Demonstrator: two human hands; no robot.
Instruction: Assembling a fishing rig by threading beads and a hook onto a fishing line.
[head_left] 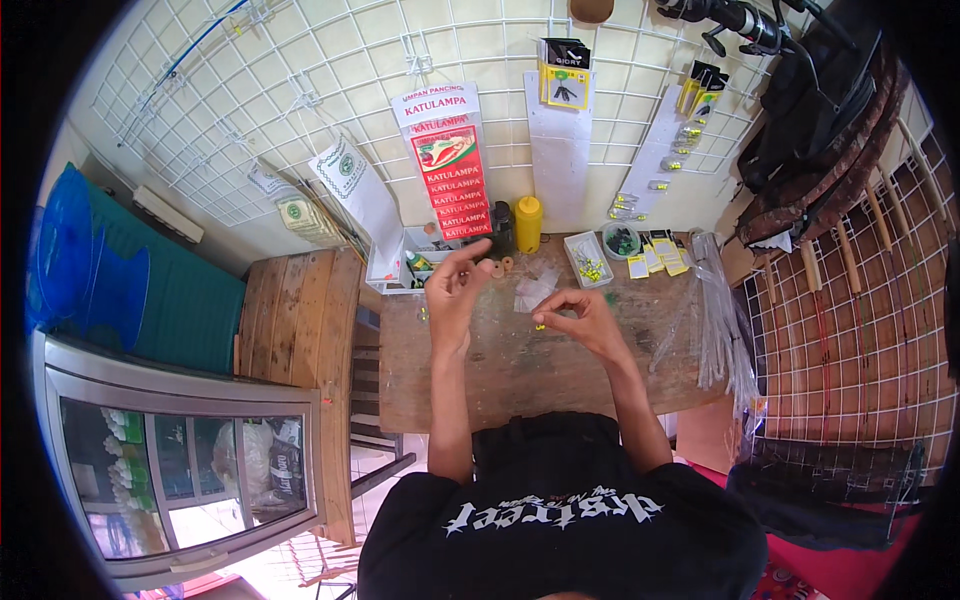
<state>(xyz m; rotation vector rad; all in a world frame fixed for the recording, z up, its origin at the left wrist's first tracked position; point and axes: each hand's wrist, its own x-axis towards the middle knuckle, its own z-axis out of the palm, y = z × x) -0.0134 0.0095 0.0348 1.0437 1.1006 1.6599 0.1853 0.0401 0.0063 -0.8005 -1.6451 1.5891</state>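
My left hand [458,300] is raised over the wooden table [490,390], its index finger stretched out and apart from the thumb. Nothing shows between those fingers. My right hand [585,325] is pinched, and a small yellow piece [540,326] shows at its fingertips; its exact kind is too small to tell. Behind and between the hands lies a small clear plastic bag [537,290]. Small tan rings or spools [507,263] sit just beyond the left fingertips.
A yellow squeeze bottle [528,222], a white box of small yellow pieces [588,262], a round tub [620,240] and yellow packets [660,253] stand along the back. Clear plastic sleeves [708,320] drape over the right side. A white organiser [400,275] stands back left.
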